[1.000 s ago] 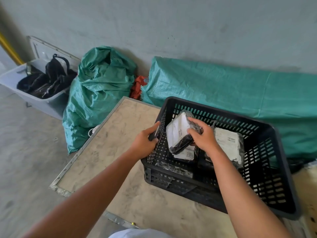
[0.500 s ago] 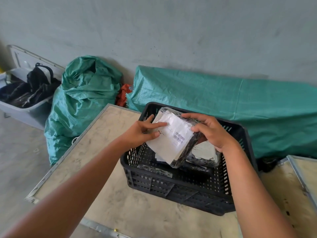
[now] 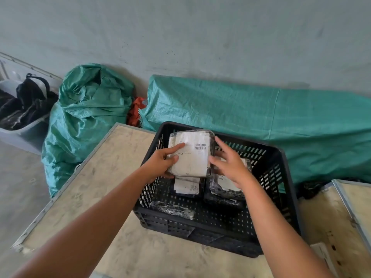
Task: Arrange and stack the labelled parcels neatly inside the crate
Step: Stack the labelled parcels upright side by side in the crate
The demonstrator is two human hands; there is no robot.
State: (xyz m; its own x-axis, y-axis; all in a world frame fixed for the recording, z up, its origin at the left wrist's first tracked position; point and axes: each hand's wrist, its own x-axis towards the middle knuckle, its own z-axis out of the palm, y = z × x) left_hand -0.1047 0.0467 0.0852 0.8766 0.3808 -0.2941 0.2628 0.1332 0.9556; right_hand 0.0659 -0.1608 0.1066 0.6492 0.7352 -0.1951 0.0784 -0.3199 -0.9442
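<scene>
White-labelled parcel [image 3: 190,155] is held flat above the crate [image 3: 281,157], long axis pointing away, clasped between left hand [image 3: 160,165] and right hand [image 3: 230,167].

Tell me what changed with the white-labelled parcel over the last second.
The left hand left the black slatted plastic crate's rim and joined the right hand on the white-labelled, black-wrapped parcel. Together they turned it from edge-on to label-up and nearly flat over the crate's left side. The other parcels inside look unmoved, and the crate stays on the board.
</scene>
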